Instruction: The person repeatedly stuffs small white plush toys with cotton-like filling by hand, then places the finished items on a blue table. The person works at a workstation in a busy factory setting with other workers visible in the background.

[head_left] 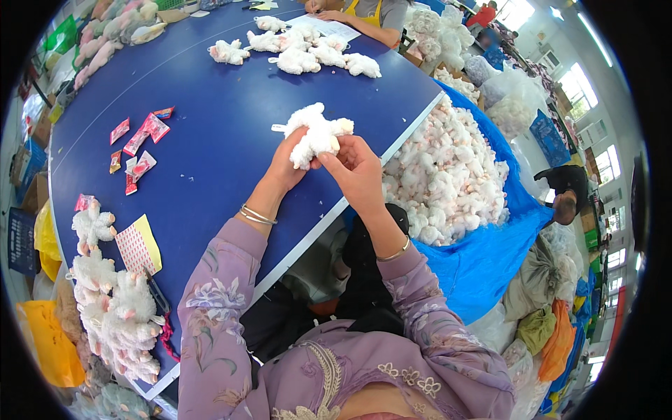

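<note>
A small white plush toy (316, 133) is held up over the near edge of the blue table. My left hand (285, 162) wraps it from the left and below, its fingers partly hidden by the fluffy body. With thumb and fingers, my right hand (353, 169) pinches one of the toy's limbs at the lower right. A white fabric tag (278, 128) sticks out on the toy's left side. Beyond it on the table lies a loose group of similar white plush toys (297, 59).
More plush toys (115, 315) are piled at the left, beside a sticker sheet (140, 245) and a dark slim tool (158, 292). Several candy-like packets (143, 140) lie scattered. A blue sheet (483, 273) holds a toy heap (448, 168) at right. A person (374, 17) writes opposite.
</note>
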`<action>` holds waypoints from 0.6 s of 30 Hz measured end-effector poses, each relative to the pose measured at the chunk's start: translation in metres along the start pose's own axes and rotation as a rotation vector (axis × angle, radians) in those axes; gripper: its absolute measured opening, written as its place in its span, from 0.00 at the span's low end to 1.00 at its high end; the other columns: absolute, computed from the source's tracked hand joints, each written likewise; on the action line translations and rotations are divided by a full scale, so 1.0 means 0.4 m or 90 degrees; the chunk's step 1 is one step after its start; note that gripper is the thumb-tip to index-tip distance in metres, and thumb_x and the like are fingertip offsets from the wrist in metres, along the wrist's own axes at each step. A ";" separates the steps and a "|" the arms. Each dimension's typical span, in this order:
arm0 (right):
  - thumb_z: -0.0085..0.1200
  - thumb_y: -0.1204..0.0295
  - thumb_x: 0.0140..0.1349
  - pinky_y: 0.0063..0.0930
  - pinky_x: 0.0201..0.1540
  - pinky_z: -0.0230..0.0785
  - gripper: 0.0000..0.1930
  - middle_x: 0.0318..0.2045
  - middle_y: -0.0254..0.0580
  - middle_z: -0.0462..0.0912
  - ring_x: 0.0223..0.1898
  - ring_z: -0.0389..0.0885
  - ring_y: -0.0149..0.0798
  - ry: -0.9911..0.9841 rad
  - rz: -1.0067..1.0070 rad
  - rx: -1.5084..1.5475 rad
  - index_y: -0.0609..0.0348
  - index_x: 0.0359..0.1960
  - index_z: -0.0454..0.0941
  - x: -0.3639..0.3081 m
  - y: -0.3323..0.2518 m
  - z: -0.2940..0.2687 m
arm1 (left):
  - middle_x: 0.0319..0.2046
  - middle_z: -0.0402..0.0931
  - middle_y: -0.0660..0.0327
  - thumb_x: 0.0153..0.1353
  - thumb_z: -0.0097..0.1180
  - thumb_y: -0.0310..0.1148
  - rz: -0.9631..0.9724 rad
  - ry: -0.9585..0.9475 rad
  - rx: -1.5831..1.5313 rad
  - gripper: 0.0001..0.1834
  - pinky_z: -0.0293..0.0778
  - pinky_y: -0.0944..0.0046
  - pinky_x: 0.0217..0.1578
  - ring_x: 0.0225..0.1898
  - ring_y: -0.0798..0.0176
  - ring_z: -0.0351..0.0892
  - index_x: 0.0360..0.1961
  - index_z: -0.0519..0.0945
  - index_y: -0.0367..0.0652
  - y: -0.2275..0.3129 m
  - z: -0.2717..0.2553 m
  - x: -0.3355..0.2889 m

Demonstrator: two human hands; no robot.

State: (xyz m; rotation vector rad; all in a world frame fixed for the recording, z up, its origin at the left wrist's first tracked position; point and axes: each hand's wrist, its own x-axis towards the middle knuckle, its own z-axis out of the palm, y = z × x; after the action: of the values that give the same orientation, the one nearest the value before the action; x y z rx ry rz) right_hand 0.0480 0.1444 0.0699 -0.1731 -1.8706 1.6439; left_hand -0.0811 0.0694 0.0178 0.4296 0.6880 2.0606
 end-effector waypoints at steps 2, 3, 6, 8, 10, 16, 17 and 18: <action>0.62 0.76 0.57 0.14 0.32 0.70 0.14 0.32 0.35 0.83 0.30 0.79 0.22 0.018 -0.018 0.001 0.65 0.43 0.74 -0.002 0.003 0.006 | 0.32 0.78 0.60 0.69 0.43 0.45 -0.010 0.001 0.008 0.18 0.68 0.70 0.20 0.25 0.68 0.76 0.46 0.74 0.40 0.000 0.002 -0.004; 0.61 0.78 0.58 0.15 0.34 0.71 0.13 0.33 0.37 0.82 0.31 0.80 0.24 0.005 -0.023 -0.024 0.66 0.43 0.73 -0.003 0.001 0.004 | 0.36 0.78 0.60 0.70 0.42 0.44 -0.014 -0.025 0.008 0.19 0.71 0.69 0.26 0.30 0.67 0.77 0.49 0.73 0.40 -0.002 -0.009 0.001; 0.59 0.80 0.58 0.17 0.32 0.69 0.11 0.32 0.36 0.80 0.31 0.78 0.24 -0.015 -0.045 -0.089 0.65 0.43 0.73 -0.010 -0.007 0.001 | 0.42 0.78 0.61 0.71 0.42 0.43 -0.011 -0.054 0.018 0.20 0.74 0.68 0.33 0.38 0.66 0.79 0.54 0.71 0.41 -0.011 -0.028 0.005; 0.62 0.79 0.55 0.15 0.26 0.63 0.10 0.26 0.29 0.76 0.23 0.69 0.19 0.001 -0.071 -0.119 0.62 0.39 0.76 -0.014 -0.014 0.004 | 0.37 0.78 0.63 0.69 0.44 0.45 0.013 -0.014 0.041 0.19 0.71 0.71 0.25 0.33 0.70 0.78 0.52 0.72 0.42 -0.011 0.012 -0.003; 0.61 0.80 0.54 0.17 0.25 0.61 0.10 0.28 0.30 0.74 0.23 0.68 0.20 -0.009 -0.105 -0.141 0.61 0.38 0.77 -0.016 -0.014 0.003 | 0.39 0.78 0.63 0.69 0.44 0.44 0.002 -0.038 0.036 0.20 0.72 0.71 0.28 0.36 0.70 0.78 0.53 0.71 0.42 -0.013 0.005 -0.004; 0.59 0.83 0.55 0.16 0.27 0.63 0.12 0.34 0.32 0.73 0.27 0.69 0.21 -0.072 -0.149 -0.207 0.62 0.42 0.77 -0.024 -0.027 -0.009 | 0.48 0.76 0.55 0.72 0.39 0.44 0.011 -0.129 0.038 0.23 0.76 0.60 0.47 0.46 0.59 0.79 0.58 0.68 0.39 -0.017 -0.028 0.002; 0.58 0.84 0.55 0.15 0.28 0.63 0.13 0.35 0.31 0.73 0.29 0.70 0.20 -0.086 -0.149 -0.215 0.63 0.43 0.76 -0.026 -0.028 -0.014 | 0.48 0.76 0.55 0.72 0.39 0.44 0.018 -0.127 0.032 0.23 0.76 0.60 0.47 0.46 0.59 0.79 0.59 0.68 0.39 -0.016 -0.019 -0.002; 0.59 0.84 0.55 0.16 0.29 0.64 0.13 0.35 0.31 0.73 0.29 0.70 0.20 -0.092 -0.139 -0.204 0.63 0.43 0.76 -0.028 -0.033 -0.016 | 0.48 0.76 0.55 0.72 0.39 0.44 0.012 -0.117 0.040 0.23 0.76 0.60 0.47 0.47 0.59 0.79 0.59 0.67 0.39 -0.017 -0.017 -0.004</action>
State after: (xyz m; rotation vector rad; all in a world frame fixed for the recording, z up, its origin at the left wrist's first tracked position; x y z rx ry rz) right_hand 0.0644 0.1416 0.0780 0.0188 -2.1719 1.2326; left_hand -0.0794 0.0692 0.0083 0.6553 0.6407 1.9918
